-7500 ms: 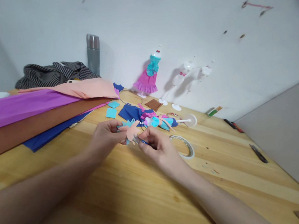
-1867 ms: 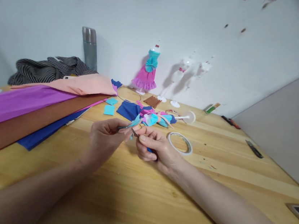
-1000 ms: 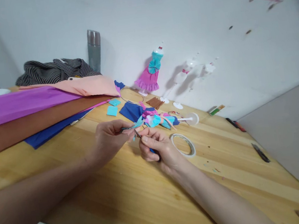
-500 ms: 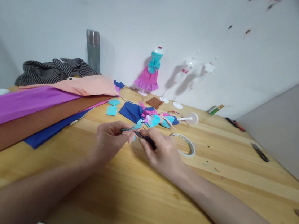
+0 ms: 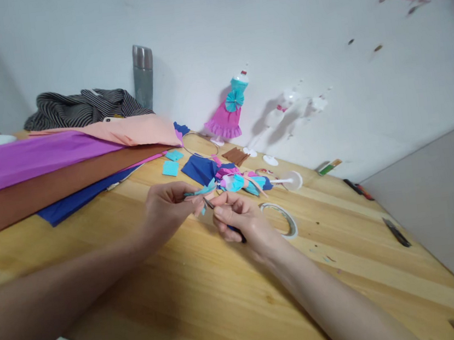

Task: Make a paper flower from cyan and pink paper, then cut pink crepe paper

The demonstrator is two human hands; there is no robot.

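- Pinching a few cut paper pieces (image 5: 206, 188), light blue and peach, in the left hand (image 5: 169, 206), by their left side, in the head view.
- Gripping a small tool (image 5: 235, 229) with a dark blue handle in the right hand (image 5: 241, 216).
- Aiming the thin tip of the tool at the paper pieces; too small to tell about touching.
- Holding the paper pieces up between both hands, over the wooden table (image 5: 185, 302).
- Seeing a little dressed figure (image 5: 235, 182) just past the hands, lying down, with a round white foot (image 5: 294, 181) on the right.
- Seeing a roll of white tape (image 5: 293, 226) on the table, just beside the right hand.
- Seeing light blue squares (image 5: 170, 168), a dark blue sheet (image 5: 197, 169) and a crinkly brown piece (image 5: 236, 157) farther back.
- Seeing long purple paper (image 5: 35, 157), peach paper (image 5: 139, 132) and brown paper (image 5: 47, 190) on the left, overlapping.
- Seeing a striped cloth (image 5: 79, 108) and a tall gray bottle (image 5: 144, 83) behind the long papers.
- Seeing a standing figure with a pink skirt (image 5: 226, 120) near the wall (image 5: 184, 26), and two white figures (image 5: 285, 103) beside it.
- Seeing a black cutter (image 5: 396, 233) far off on the right, near the table edge.
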